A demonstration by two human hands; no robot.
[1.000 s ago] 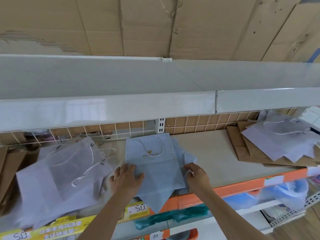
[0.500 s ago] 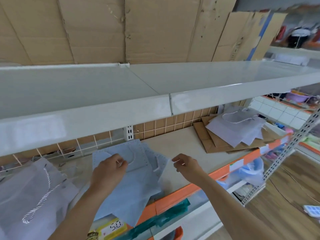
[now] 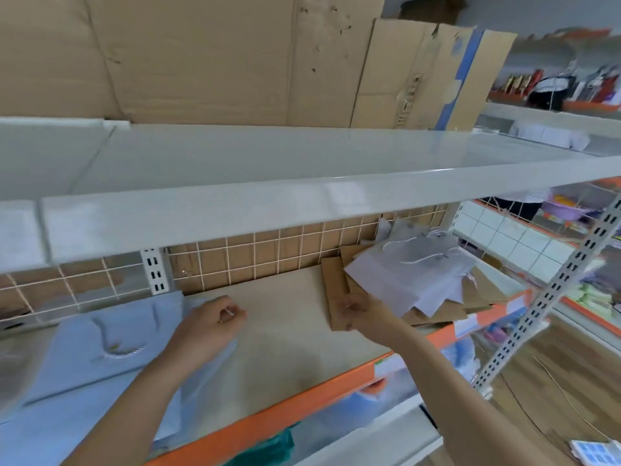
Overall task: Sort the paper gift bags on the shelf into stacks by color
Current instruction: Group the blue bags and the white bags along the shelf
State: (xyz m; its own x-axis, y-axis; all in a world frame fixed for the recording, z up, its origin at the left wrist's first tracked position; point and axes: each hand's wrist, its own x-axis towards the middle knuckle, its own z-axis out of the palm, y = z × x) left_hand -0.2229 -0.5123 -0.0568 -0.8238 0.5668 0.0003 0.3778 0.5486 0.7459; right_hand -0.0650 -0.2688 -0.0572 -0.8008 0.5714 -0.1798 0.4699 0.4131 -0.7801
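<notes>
While the left hand (image 3: 210,327) stays put, the right hand (image 3: 358,309) has reached the brown bags (image 3: 336,297).

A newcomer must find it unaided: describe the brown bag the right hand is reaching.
Start at the orange-edged shelf and go to its right end, where a mixed pile lies. There the right hand touches the brown bag jutting out leftward, flat kraft paper, unlike the white bags heaped above it.

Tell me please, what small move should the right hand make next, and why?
Probably the right hand should take one flat brown paper bag from the mixed pile. It already touches that bag's near edge, and pale lilac paper bags lie across the brown ones. The left hand rests by the light blue paper bags.
</notes>
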